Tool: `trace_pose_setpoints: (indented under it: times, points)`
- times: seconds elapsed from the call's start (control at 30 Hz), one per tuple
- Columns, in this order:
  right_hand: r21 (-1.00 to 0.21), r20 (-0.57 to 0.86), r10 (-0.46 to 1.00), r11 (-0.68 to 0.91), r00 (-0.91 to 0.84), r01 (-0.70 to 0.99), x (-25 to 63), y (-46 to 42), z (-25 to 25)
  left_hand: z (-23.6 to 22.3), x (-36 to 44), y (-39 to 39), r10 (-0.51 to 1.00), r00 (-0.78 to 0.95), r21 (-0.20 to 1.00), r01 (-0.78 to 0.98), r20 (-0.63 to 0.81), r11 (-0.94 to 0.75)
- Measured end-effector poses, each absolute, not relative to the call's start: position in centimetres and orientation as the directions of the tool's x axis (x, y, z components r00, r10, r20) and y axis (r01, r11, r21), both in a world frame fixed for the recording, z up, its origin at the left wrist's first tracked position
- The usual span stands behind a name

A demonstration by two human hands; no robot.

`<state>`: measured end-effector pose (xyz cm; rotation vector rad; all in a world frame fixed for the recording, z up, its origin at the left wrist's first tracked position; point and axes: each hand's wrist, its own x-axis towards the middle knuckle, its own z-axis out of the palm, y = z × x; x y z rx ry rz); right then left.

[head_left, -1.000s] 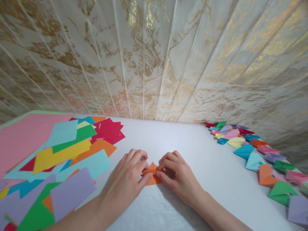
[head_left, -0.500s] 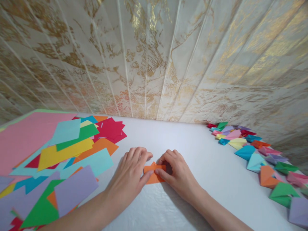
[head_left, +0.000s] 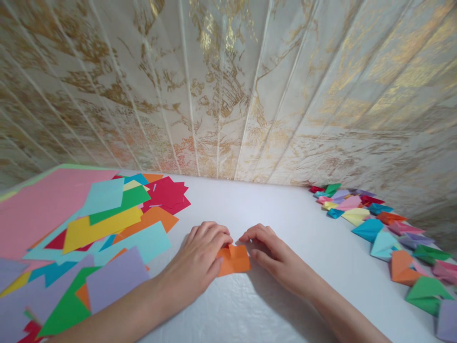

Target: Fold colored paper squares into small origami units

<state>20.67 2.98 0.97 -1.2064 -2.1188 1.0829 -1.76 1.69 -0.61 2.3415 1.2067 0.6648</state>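
Note:
A small piece of orange paper [head_left: 236,263] with folds in it lies on the white table [head_left: 246,205], in the middle. My left hand [head_left: 207,250] grips its left side, thumb near the lower edge and fingers at the upper one. Near the top edge of the paper a small fold stands up. To the right, my right hand [head_left: 267,247] is off the paper, thumb and index finger apart with nothing between them. Part of the paper is hidden behind my left fingers.
Loose coloured sheets, among them a yellow sheet [head_left: 102,228] and a purple sheet [head_left: 116,278], overlap across the left. Several folded paper pieces, including a green one [head_left: 428,293], line the right side. A gold-patterned curtain [head_left: 228,95] hangs behind the table.
My right hand has let go of the orange paper and moved slightly right. The paper's right part now shows, while my left hand keeps hold. The view has shifted slightly.

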Motion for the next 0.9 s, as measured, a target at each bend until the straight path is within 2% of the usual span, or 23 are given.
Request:
trace_pose_setpoints:
  times: [0.17,0.27,0.4,0.5,0.6,0.7,0.77,0.83,0.9]
  points:
    - [-0.847,0.043,0.894,0.269,-0.446,0.458,19.7,2.0,1.6,0.5,-1.6,1.6,0.906,0.395,0.807,0.478,0.154,-0.346]
    - [-0.903,0.126,0.874,0.297,-0.47,0.31,19.3,1.5,1.8,0.5,-1.6,1.6,0.932,0.335,0.921,0.305,0.136,-0.244]
    - [-0.902,0.232,0.834,0.377,-0.5,0.211,18.9,1.0,1.4,0.4,-1.5,1.7,0.929,0.34,0.977,0.102,0.143,-0.188]
    - [-0.845,0.342,0.825,0.479,-0.45,0.238,18.8,1.0,0.6,0.3,-1.2,1.6,0.909,0.388,0.97,0.12,0.152,-0.214]
    - [-0.67,0.438,0.759,0.633,-0.482,0.388,19.1,1.6,-0.1,0.0,-1.0,1.0,0.93,0.325,0.907,0.319,0.169,-0.276]
    - [-0.322,0.449,0.679,0.729,-0.581,0.604,19.4,2.1,-0.3,-0.4,-0.7,0.3,0.909,0.323,0.77,0.496,0.264,-0.401]
    - [-0.158,0.43,0.656,0.732,-0.621,0.663,19.4,2.2,-0.3,-0.6,-0.4,-0.1,0.878,0.38,0.686,0.557,0.29,-0.468]
    - [-0.097,0.423,0.641,0.734,-0.64,0.672,19.2,2.1,-0.3,-0.6,-0.2,-0.5,0.871,0.404,0.624,0.614,0.279,-0.484]
    - [-0.102,0.419,0.642,0.736,-0.642,0.67,19.0,2.0,-0.4,-0.4,-0.1,-0.6,0.878,0.406,0.575,0.667,0.254,-0.474]
